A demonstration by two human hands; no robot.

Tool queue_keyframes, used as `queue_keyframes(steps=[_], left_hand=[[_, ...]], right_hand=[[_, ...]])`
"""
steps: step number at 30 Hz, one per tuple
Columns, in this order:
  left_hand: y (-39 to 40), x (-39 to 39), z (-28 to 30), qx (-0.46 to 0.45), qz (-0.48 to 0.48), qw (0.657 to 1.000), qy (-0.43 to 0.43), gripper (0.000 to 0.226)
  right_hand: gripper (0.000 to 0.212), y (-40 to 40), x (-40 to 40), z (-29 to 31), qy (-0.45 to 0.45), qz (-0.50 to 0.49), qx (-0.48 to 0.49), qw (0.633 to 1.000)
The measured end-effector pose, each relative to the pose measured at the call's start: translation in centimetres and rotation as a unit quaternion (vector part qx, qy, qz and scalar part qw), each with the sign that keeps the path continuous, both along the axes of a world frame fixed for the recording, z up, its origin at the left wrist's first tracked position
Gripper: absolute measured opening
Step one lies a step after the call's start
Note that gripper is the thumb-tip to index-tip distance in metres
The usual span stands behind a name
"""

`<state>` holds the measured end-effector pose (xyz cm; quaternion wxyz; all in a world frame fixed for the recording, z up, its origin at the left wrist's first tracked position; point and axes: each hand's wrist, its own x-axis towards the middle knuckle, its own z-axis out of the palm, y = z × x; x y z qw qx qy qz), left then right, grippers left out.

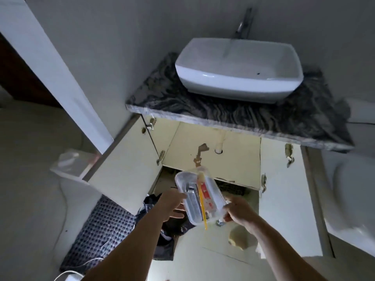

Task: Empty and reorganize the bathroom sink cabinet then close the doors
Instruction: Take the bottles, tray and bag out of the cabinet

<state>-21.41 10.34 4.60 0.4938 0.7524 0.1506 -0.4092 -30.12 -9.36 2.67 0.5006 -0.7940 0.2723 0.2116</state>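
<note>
The sink cabinet (213, 151) stands open below a dark marbled countertop (233, 110), both doors swung wide. Its inner shelf looks bare, with a white drain pipe at the back. In front of it I hold a clear plastic container (183, 179) with a metal tin, a yellow-handled toothbrush and a red-and-white pack inside. My right hand (237, 211) grips its near right corner. My left hand (172, 203) touches its left side, fingers spread and mostly straight beneath it.
A white vessel sink (239, 67) sits on the countertop. The left door (125, 175) and right door (288, 199) stick out toward me. A black bag (154, 207) and a dotted mat (101, 232) lie on the floor. A toilet (353, 199) stands at right.
</note>
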Motion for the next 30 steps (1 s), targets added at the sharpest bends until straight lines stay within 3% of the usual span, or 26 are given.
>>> queue_keyframes(steps=[4,9,19,25,30], left_hand=[[-0.1,0.8,4.7,-0.013,-0.009,0.999,-0.036,0.031],[1.1,3.5,8.7,-0.018,-0.012,0.997,-0.073,0.064],[7.3,18.8,12.3,-0.062,0.023,0.993,-0.102,0.061],[8.3,27.4,13.0,-0.112,0.087,0.981,-0.136,0.055],[7.6,32.5,11.4,-0.152,0.171,0.966,-0.123,0.038]], right_hand=[[0.033,0.2,3.1,4.0,-0.051,-0.032,0.035,0.998],[0.04,1.8,6.2,7.1,-0.082,-0.069,0.054,0.993],[0.036,7.8,21.3,11.2,-0.148,-0.02,-0.012,0.989],[0.035,10.6,29.3,11.0,-0.18,-0.118,0.026,0.976],[0.022,11.4,34.8,10.5,-0.175,-0.124,0.02,0.977]])
